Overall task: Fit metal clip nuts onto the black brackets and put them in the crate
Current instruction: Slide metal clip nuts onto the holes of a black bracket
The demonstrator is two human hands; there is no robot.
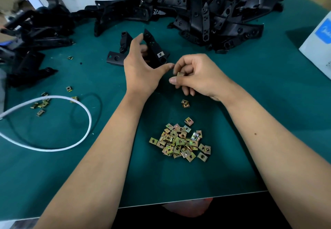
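A black bracket [154, 49] stands on the green mat, one silver clip nut [160, 54] fitted near its lower end. My left hand [141, 69] reaches around the bracket from the front, fingers spread and partly behind it; a firm grip is not visible. My right hand [195, 75] is just right of it and pinches a brass-coloured clip nut [179, 74] between thumb and fingers. A pile of loose clip nuts [180, 142] lies near the front of the mat, with a single one [185, 103] under my right hand. No crate is in view.
A big heap of black brackets [215, 14] fills the back right, and more brackets [32, 37] lie at the left. A white and a black cable loop [86, 114] lies left with scattered clip nuts [42, 103]. A white box [317, 46] stands at the right edge.
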